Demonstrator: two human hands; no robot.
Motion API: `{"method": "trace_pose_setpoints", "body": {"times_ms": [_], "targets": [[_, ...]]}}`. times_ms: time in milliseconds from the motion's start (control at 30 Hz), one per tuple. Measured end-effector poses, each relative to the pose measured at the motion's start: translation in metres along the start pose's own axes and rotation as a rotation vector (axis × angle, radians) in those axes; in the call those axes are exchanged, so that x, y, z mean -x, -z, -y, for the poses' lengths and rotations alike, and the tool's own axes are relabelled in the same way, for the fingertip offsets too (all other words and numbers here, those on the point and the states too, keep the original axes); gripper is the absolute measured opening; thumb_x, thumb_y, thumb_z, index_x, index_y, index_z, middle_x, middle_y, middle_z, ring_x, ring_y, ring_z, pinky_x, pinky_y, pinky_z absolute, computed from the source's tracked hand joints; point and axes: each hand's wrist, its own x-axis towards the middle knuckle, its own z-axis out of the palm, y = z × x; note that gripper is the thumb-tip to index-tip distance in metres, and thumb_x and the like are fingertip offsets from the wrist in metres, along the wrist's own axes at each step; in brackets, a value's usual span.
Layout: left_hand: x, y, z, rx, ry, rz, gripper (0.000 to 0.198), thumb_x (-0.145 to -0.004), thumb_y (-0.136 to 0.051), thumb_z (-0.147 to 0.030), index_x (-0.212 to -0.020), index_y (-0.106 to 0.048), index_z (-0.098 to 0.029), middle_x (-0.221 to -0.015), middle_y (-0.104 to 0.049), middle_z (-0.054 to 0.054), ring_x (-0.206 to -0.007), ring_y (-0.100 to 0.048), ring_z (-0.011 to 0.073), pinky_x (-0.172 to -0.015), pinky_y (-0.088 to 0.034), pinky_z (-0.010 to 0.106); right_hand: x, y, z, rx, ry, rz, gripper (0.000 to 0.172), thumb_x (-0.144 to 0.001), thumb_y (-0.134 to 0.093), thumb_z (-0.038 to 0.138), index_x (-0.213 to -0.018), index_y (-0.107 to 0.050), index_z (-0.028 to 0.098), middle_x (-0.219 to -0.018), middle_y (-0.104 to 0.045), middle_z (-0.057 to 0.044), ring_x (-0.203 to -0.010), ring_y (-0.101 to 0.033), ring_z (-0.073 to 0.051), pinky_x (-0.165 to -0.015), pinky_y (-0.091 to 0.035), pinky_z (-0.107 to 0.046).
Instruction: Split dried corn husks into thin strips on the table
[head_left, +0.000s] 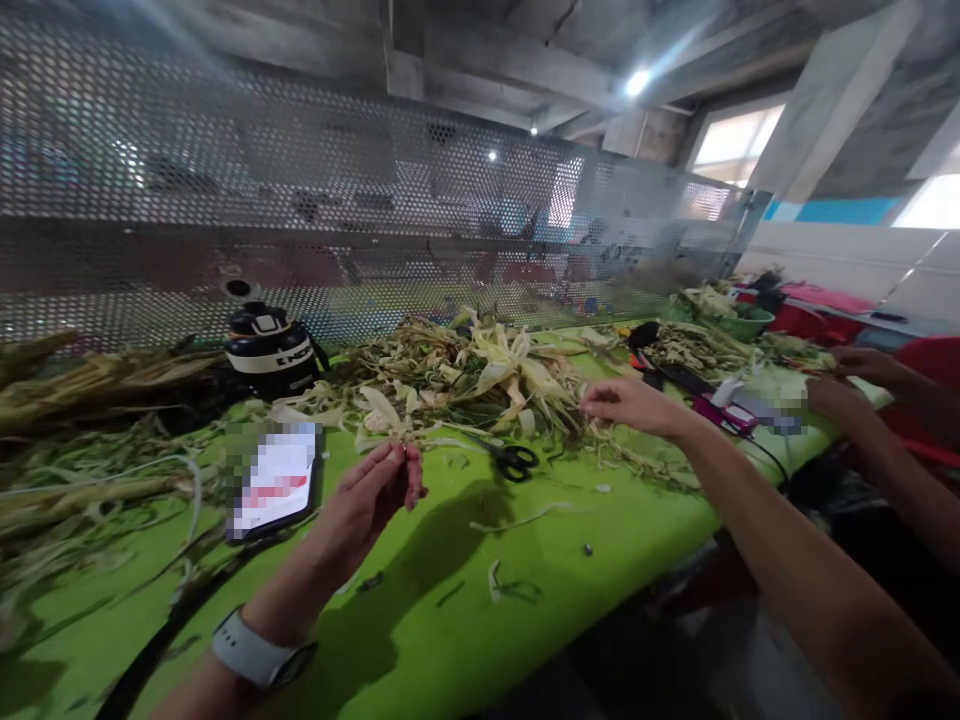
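Observation:
My left hand (371, 500) hovers over the green table (450, 620), fingers pressed together in a pinch on the end of a thin pale husk strand (465, 442). My right hand (630, 403) is stretched toward the pile of corn husks (480, 375), fingertips pinched together at the strand's other end by the pile's right edge. A white watch sits on my left wrist. Black scissors (511, 460) lie on the table between my two hands.
A phone (274, 478) lies left of my left hand, a black and white bottle (270, 350) behind it. More husks cover the table's left side. A perforated metal screen (375, 210) backs the table. Another person's hands (862, 375) work at the right.

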Motion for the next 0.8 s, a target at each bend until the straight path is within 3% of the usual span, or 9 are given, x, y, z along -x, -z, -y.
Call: {"method": "trace_pose_setpoints", "body": {"times_ms": [200, 333, 467, 567, 633, 800], "targets": [[0.000, 0.001, 0.005, -0.055, 0.008, 0.029, 0.016, -0.076, -0.062, -0.032, -0.080, -0.060, -0.016, -0.061, -0.057, -0.001, -0.051, -0.048, 0.0085, -0.058, -0.044, 0.022, 0.009, -0.019, -0.018, 0.366, -0.031, 0.060, 0.011, -0.074, -0.055, 0.020, -0.078, -0.065, 0.015, -0.083, -0.067, -0.007, -0.076, -0.058, -0.019, -0.066, -0.039, -0.027], [0.000, 0.001, 0.005, -0.078, -0.002, 0.032, 0.019, -0.076, -0.062, -0.034, -0.080, -0.059, -0.015, -0.061, -0.057, -0.002, -0.051, -0.049, 0.0080, -0.057, -0.043, 0.021, 0.001, -0.035, -0.022, 0.548, -0.089, 0.029, 0.019, -0.069, -0.058, 0.012, -0.086, -0.064, 0.016, -0.089, -0.066, -0.009, -0.080, -0.057, -0.021, -0.063, -0.036, -0.026], [-0.001, 0.003, 0.004, -0.075, -0.022, 0.025, 0.021, -0.075, -0.062, -0.035, -0.081, -0.059, -0.015, -0.061, -0.057, -0.002, -0.051, -0.048, 0.0077, -0.057, -0.043, 0.022, -0.004, -0.032, -0.018, 0.595, -0.146, 0.080, 0.011, -0.067, -0.057, 0.008, -0.072, -0.063, 0.016, -0.080, -0.065, -0.009, -0.075, -0.057, -0.019, -0.060, -0.035, -0.025], [-0.002, 0.004, 0.004, -0.065, -0.018, 0.041, 0.019, -0.076, -0.061, -0.033, -0.081, -0.059, -0.015, -0.061, -0.057, -0.002, -0.051, -0.049, 0.0072, -0.058, -0.042, 0.021, -0.006, -0.014, -0.009, 0.430, -0.021, 0.081, 0.007, -0.075, -0.055, 0.018, -0.075, -0.061, 0.015, -0.083, -0.064, -0.007, -0.076, -0.057, -0.017, -0.065, -0.038, -0.025], [-0.003, 0.004, 0.003, -0.054, -0.021, 0.046, 0.019, -0.077, -0.061, -0.033, -0.082, -0.059, -0.015, -0.061, -0.057, -0.002, -0.051, -0.048, 0.0069, -0.057, -0.042, 0.021, -0.007, 0.000, -0.001, 0.211, 0.068, 0.080, 0.016, -0.076, -0.056, 0.030, -0.077, -0.060, 0.014, -0.079, -0.062, -0.005, -0.073, -0.056, -0.016, -0.066, -0.040, -0.026], [-0.003, 0.003, 0.002, -0.027, -0.035, 0.024, 0.020, -0.076, -0.062, -0.032, -0.081, -0.059, -0.013, -0.060, -0.057, -0.001, -0.050, -0.048, 0.0074, -0.056, -0.042, 0.022, -0.009, 0.013, 0.020, -0.187, 0.087, 0.019, 0.031, -0.069, -0.063, 0.044, -0.079, -0.059, 0.015, -0.075, -0.060, -0.001, -0.069, -0.053, -0.012, -0.069, -0.041, -0.026]]}}
